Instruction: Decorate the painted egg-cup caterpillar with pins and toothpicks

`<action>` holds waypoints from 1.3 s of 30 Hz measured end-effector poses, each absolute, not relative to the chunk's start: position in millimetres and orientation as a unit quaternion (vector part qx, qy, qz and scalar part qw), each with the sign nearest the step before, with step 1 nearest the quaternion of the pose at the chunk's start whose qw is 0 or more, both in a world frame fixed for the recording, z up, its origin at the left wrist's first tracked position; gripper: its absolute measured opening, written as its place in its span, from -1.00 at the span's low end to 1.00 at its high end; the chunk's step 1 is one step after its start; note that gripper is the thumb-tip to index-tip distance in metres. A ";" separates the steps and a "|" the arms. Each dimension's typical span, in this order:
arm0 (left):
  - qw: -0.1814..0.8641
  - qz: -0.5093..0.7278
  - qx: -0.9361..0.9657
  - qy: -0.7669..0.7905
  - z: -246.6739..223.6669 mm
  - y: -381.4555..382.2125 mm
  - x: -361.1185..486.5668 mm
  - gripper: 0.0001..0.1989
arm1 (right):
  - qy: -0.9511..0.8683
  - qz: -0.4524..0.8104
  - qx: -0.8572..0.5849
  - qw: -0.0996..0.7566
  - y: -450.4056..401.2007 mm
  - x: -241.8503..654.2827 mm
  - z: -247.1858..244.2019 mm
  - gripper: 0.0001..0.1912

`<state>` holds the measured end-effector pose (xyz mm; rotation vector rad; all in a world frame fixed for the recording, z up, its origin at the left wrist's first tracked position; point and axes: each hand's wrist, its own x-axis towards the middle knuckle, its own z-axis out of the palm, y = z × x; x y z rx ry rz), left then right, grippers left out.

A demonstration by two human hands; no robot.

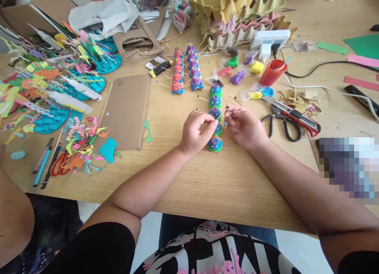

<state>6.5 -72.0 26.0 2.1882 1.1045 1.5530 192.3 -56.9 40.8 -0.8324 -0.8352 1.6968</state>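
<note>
A row of green and blue painted egg-carton humps [214,143], dotted with small clay pieces, lies lengthwise before me. My left hand [197,131] is over its near left side, thumb and forefinger pinched on the lower end of a toothpick [220,116] with a dark ball tip. From the right, my right hand [245,126] has its fingers curled at the toothpick's upper part. Another dark-tipped toothpick [203,109] sticks out to the left of the row. Part of the row is hidden behind my left fingers.
Behind stand a red row [177,70] and a purple row [194,68] with toothpicks sticking out. To the right are bagged clay lumps [237,77], a red cup [271,72], pliers [286,124] and a box cutter [296,116]. Cardboard [124,112] and paper scraps lie left.
</note>
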 end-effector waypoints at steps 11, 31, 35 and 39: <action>0.087 0.505 0.766 0.389 25.0 -71.4 6.7 -0.82 | -0.434 0.634 -0.356 0.531 -60.6 191.0 38.0 -0.51; 0.054 0.507 0.764 0.395 27.8 -71.5 4.9 -0.83 | -0.538 0.397 -0.435 0.604 -70.4 189.3 35.6 -0.67; 0.050 0.512 0.762 0.394 28.0 -71.8 5.1 -0.84 | -0.545 0.388 -0.436 0.602 -69.8 189.3 35.6 -0.64; 0.048 0.513 0.762 0.393 28.3 -72.0 5.4 -0.84 | -0.557 0.371 -0.436 0.601 -67.5 189.0 33.6 -0.55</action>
